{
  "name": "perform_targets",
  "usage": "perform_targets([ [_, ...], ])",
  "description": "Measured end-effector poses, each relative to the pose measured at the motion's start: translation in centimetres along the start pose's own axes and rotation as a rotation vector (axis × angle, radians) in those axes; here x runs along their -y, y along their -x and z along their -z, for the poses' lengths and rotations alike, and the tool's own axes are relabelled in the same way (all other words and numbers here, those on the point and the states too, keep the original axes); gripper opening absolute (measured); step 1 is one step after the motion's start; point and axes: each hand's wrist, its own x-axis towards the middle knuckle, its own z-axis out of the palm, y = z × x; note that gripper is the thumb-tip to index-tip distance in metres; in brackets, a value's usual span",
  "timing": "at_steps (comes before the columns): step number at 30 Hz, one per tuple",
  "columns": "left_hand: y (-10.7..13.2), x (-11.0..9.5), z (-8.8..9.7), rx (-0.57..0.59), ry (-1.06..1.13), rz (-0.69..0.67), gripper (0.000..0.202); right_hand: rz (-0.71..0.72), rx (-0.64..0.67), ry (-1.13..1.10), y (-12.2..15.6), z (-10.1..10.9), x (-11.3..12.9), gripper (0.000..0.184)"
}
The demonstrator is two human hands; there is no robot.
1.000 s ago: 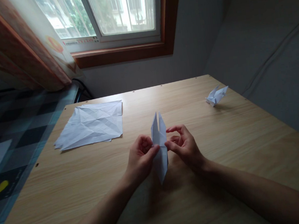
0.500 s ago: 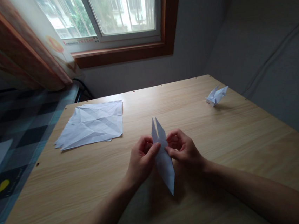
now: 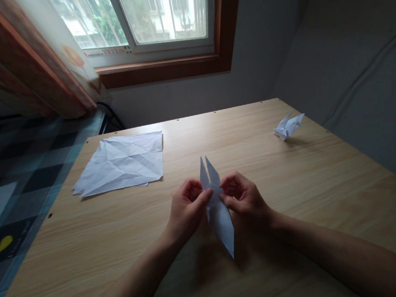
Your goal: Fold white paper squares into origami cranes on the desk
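Observation:
A narrow folded white paper piece (image 3: pixel 218 212) with two pointed tips at its far end is held just above the wooden table (image 3: pixel 292 186). My left hand (image 3: pixel 186 210) pinches its left edge with curled fingers. My right hand (image 3: pixel 243 199) pinches its right edge, fingers curled as well. The lower point of the paper reaches toward me between my wrists.
A small stack of creased white sheets (image 3: pixel 122 164) lies at the table's back left. A finished folded paper figure (image 3: pixel 289 126) sits at the back right near the wall. A window is behind the table, and a checked floor lies to the left.
The paper has been lowered and tilted, so its near point now swings to the right and toward me. My right fingers have closed onto it.

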Motion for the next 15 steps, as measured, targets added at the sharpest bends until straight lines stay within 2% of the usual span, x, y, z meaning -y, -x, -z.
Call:
perform_targets([
  [4,-0.01,-0.20,-0.26,-0.046,0.070,-0.012,0.032,0.016,-0.032,-0.020,-0.06,-0.01,0.06,0.018],
  [8,0.00,-0.40,-0.14,-0.003,-0.034,-0.007,0.025,0.013,-0.061,-0.023,-0.11,-0.08,0.22,0.019],
  [11,0.07,-0.71,-0.19,-0.020,-0.087,-0.014,0.024,-0.019,-0.066,-0.039,-0.16,-0.14,0.36,0.019],
  [15,0.29,-0.98,-0.53,-0.033,0.012,0.057,0.029,-0.093,-0.036,-0.070,-0.19,-0.10,0.32,0.024],
])
